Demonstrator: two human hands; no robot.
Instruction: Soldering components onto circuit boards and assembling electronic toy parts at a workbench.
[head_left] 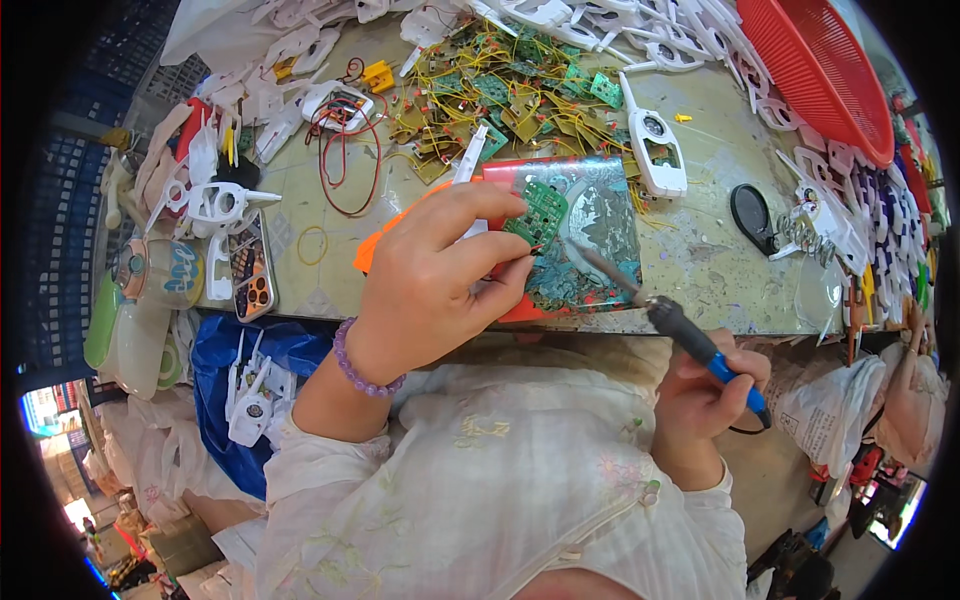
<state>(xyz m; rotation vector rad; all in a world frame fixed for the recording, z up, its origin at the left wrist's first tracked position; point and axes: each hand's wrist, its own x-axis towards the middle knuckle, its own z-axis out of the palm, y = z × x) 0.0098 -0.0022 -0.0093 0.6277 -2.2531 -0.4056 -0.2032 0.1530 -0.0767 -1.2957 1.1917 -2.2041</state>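
My left hand (440, 250) reaches over the front of the bench, a purple bead bracelet on its wrist. Its fingers are closed at the edge of a small green circuit board (540, 212), with a short bit of red and dark wire (535, 249) by the fingertips. A soldering iron (690, 335) with a black and blue handle is gripped in my right hand (720, 385). The iron's tip points up and left, close to the board's lower right. Beneath them lies a worn, patterned work mat (607, 225). A white plastic piece (470, 155) is partly hidden behind my left hand.
Green boards with yellow wires (500, 90) are heaped at the back. White plastic housings lie around them, one (657, 140) right of the mat. A red basket (820, 75) stands far right, near a round black lid (752, 217). Left are a phone (252, 270) and red-black leads (350, 170).
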